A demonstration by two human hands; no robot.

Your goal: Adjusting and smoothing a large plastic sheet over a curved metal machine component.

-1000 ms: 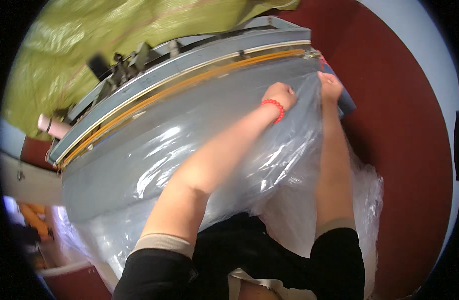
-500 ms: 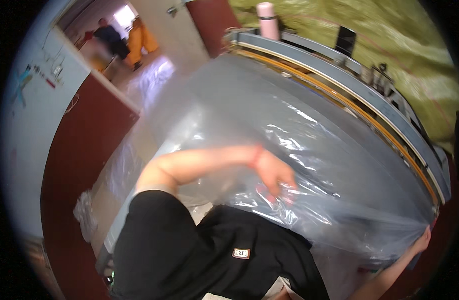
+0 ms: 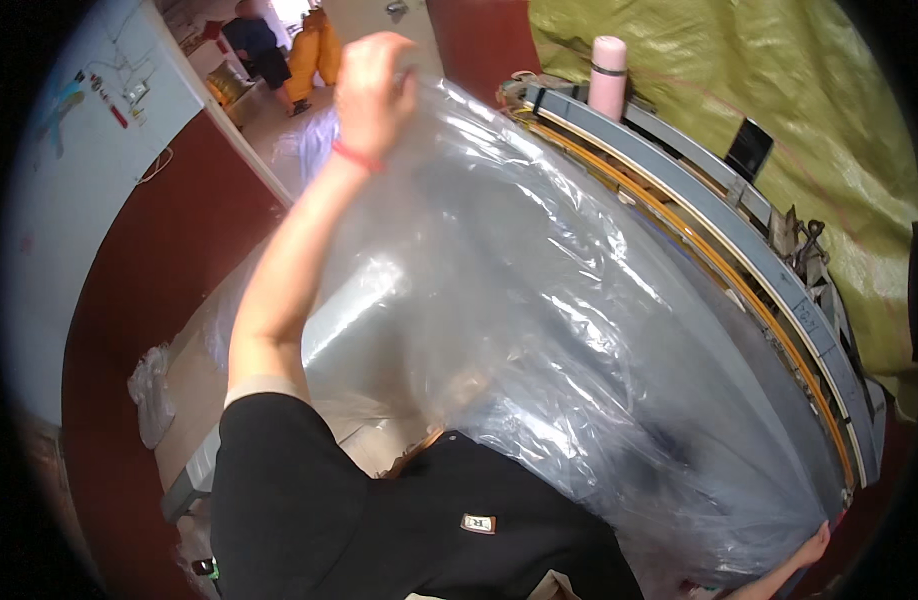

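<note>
A wide sheet of clear plastic film (image 3: 569, 330) spreads, shiny and creased, over a grey table (image 3: 354, 310). My left hand (image 3: 374, 105), with a red band at its wrist, is raised toward the far left end, its fingers closed on the film's edge. From there the film stretches slanting down to the right. At the near right end of the table my right hand (image 3: 811, 545) pinches the film at the table's corner. Its fingertips are partly hidden.
Along the table's far side runs a grey metal bar (image 3: 699, 215) with an orange strip (image 3: 669, 235). A pink bottle (image 3: 607, 85), a phone (image 3: 749, 150) and metal tools (image 3: 804, 240) rest there. A person (image 3: 259, 50) stands beyond the doorway. Crumpled plastic (image 3: 151, 395) lies at left.
My left hand has swung up and to the far left, lifting the film's edge with it. My right hand stays at the right corner. The view has shifted somewhat.
</note>
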